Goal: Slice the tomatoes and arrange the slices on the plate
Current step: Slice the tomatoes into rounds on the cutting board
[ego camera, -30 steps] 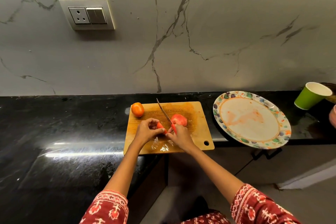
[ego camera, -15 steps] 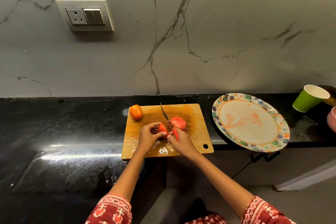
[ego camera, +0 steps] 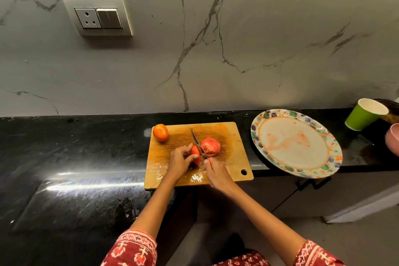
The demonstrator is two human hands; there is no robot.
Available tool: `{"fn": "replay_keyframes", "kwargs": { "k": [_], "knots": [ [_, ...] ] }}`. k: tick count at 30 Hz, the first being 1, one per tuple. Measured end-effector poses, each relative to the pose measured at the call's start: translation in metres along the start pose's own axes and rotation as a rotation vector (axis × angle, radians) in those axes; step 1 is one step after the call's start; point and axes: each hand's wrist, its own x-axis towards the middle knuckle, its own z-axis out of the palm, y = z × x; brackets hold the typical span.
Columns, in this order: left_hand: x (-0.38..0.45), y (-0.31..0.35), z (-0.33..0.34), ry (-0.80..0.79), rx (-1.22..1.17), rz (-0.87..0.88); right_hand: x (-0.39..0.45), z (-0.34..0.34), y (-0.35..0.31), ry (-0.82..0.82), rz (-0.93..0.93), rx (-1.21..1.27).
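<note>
Your right hand point(ego camera: 216, 174) grasping the knife point(ego camera: 198, 143), blade pointing away toward the wall, your left hand point(ego camera: 180, 161) holding a red tomato piece point(ego camera: 195, 154) on the cutting board point(ego camera: 233, 157), cut half point(ego camera: 211, 147) just right, wet inside facing the blade, whole tomato point(ego camera: 160, 132) at far-left corner.

- Left of the cutting board point(ego camera: 226, 134): bare black surface point(ego camera: 75, 157), open for a hand.
- Board's far-left corner: whole tomato point(ego camera: 160, 132) stands there.
- Right: plate point(ego camera: 267, 157) lies just beside the board; green cup point(ego camera: 364, 114) beyond it.
</note>
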Motion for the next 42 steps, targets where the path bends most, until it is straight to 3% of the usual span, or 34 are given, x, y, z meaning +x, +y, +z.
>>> {"fn": "replay_keyframes", "kwargs": {
  "k": [7, 15, 42],
  "knots": [
    [-0.008, 0.004, 0.002, 0.142, -0.04, 0.051, -0.006, -0.007, -0.006, 0.036, -0.014, -0.082],
    [-0.011, 0.005, 0.0, 0.125, -0.036, 0.083, -0.015, -0.005, -0.016, 0.003, 0.007, -0.226],
    [-0.019, 0.008, -0.001, 0.167, -0.102, 0.05, -0.008, 0.003, -0.037, 0.037, 0.12, -0.323]
  ]
}}
